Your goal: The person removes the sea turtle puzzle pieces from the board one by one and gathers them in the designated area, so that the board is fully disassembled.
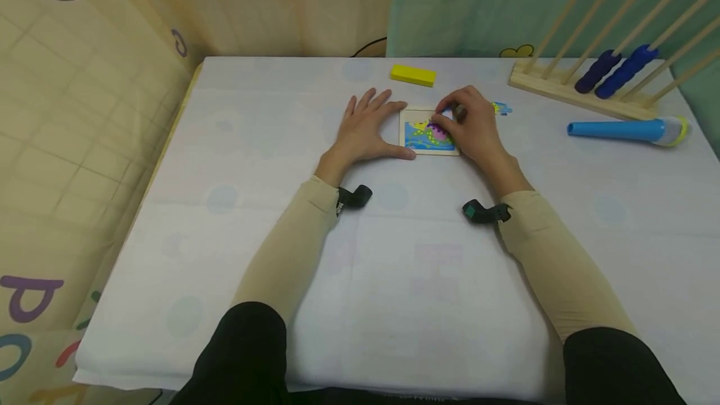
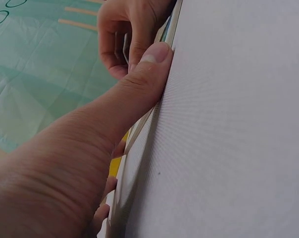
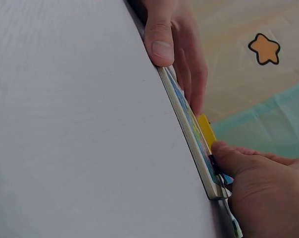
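Note:
A small wooden-framed jigsaw puzzle [image 1: 413,137] with a blue, yellow and pink picture lies flat on the table. My left hand [image 1: 365,131] spreads its fingers at the board's left side, and its thumb [image 2: 152,62] rests against the near left corner. Over the board's right part, my right hand [image 1: 478,127] pinches a dark-edged puzzle piece [image 3: 215,163] between thumb and fingers, low against the picture. The fingers hide much of that piece. Just beyond the right hand lies another blue and yellow puzzle piece [image 1: 502,108], partly covered in the head view.
A yellow block [image 1: 413,75] lies behind the board. At the back right stands a wooden peg rack [image 1: 579,94] with blue beads on two of its rods. In front of it lies a blue toy microphone [image 1: 615,130]. Curtains hang behind the white-covered table [image 1: 394,280].

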Demonstrator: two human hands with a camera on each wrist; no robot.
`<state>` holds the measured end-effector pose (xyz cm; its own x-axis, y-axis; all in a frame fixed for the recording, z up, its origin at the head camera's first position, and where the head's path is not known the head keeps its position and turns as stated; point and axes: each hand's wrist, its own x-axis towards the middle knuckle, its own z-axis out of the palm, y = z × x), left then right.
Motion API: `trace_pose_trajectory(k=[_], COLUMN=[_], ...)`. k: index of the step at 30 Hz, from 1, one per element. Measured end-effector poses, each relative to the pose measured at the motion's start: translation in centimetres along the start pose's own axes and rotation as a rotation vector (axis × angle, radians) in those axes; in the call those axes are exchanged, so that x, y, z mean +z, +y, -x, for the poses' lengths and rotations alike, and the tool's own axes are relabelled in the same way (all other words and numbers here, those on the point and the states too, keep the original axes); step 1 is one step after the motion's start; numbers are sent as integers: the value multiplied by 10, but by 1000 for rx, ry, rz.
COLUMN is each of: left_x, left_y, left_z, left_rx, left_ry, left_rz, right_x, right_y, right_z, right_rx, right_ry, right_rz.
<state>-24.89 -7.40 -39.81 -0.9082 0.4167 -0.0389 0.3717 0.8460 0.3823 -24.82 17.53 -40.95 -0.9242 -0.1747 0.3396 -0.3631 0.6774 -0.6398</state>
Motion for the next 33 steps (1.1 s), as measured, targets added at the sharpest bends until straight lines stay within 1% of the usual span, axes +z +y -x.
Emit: trace_pose_trajectory(k=[4, 10, 16, 18, 21, 26, 29, 31, 33], left_x=[-1, 2, 3, 3, 3, 3, 3, 3, 2], left_y=[1, 0, -1, -1, -1, 0, -1, -1, -1], left_z=[0, -1, -3, -3, -2, -2, -2, -2, -2], left_rx=[4, 1, -9, -10, -9, -7, -6, -6, -2], left_ry=[-2, -8, -8, -7, -7, -5, -6, -7, -4], left_rz=[0, -2, -2, 0, 7, 7, 1, 0, 1], right_x=[-2, -5, -14, -19, -29, -48, -58, -62, -66], right_y=[3, 3, 4, 7, 15, 33, 43, 48, 52], right_z=[1, 1, -1, -2, -3, -5, -3, -1, 1], right_rx=[35, 125, 192, 214, 270, 403, 456, 474, 496], right_ry=[36, 60, 147, 186, 258, 419, 505, 545, 566], right_rz=[-74, -128, -201, -203, -211, -215, -193, -168, -147])
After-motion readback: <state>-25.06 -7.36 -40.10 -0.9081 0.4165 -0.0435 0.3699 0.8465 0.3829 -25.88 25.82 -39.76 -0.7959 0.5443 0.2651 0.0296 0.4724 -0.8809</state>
